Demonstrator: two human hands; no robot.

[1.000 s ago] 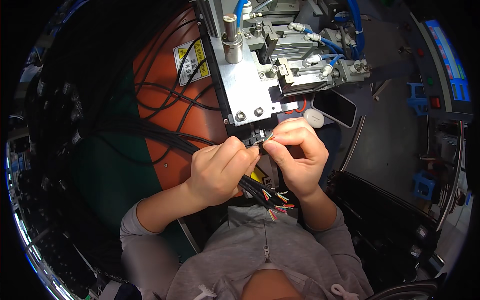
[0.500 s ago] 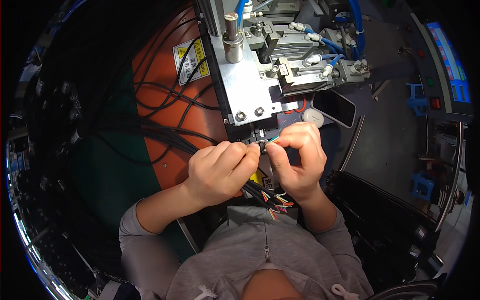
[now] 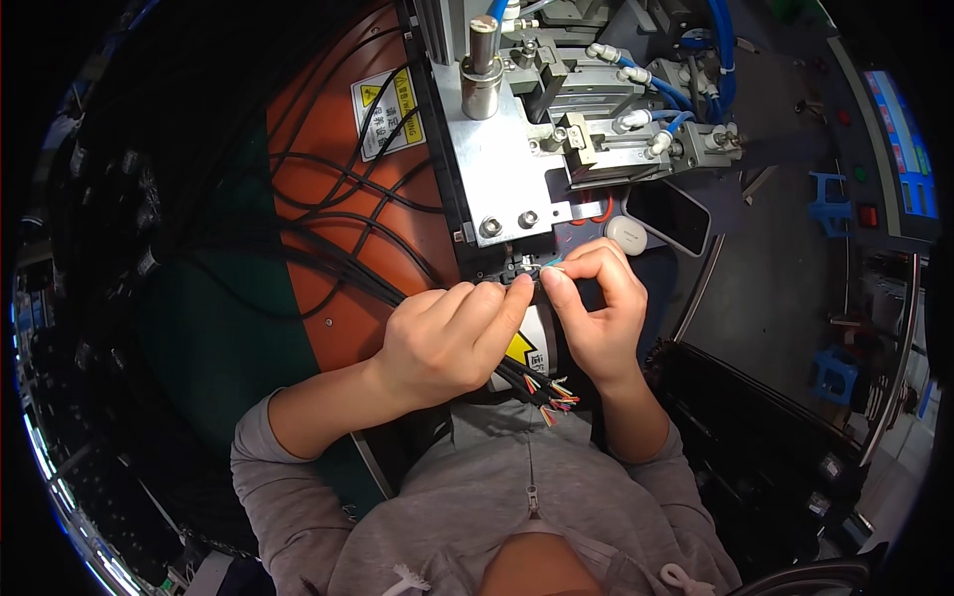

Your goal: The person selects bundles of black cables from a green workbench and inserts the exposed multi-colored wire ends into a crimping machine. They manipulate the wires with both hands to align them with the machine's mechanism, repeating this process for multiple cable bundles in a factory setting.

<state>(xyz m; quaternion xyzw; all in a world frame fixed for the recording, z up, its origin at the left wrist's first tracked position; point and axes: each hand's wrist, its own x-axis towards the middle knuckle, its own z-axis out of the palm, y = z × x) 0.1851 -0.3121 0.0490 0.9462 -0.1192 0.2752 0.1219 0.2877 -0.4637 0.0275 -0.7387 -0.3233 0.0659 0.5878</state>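
My left hand (image 3: 447,338) and my right hand (image 3: 596,308) meet just below the grey metal plate (image 3: 502,169) of a machine fixture. Both pinch the end of a black cable (image 3: 338,263) with thin coloured wires, held at a small black clamp (image 3: 522,266) at the plate's lower edge. My left hand grips the cable's black sheath; my right thumb and forefinger hold the fine wire tips. More black cable ends with bared coloured wires (image 3: 552,397) hang below my hands.
A bundle of black cables (image 3: 298,199) runs over the orange and green surface to the left. The fixture carries a steel post (image 3: 482,60), blue air hoses (image 3: 686,89) and fittings. A dark phone (image 3: 668,214) and a white round button (image 3: 627,235) lie right of the plate.
Both hands have moved up together toward the plate's lower edge, bringing the cable end to the small clamp. The right fingers have closed tighter on the wire tips.
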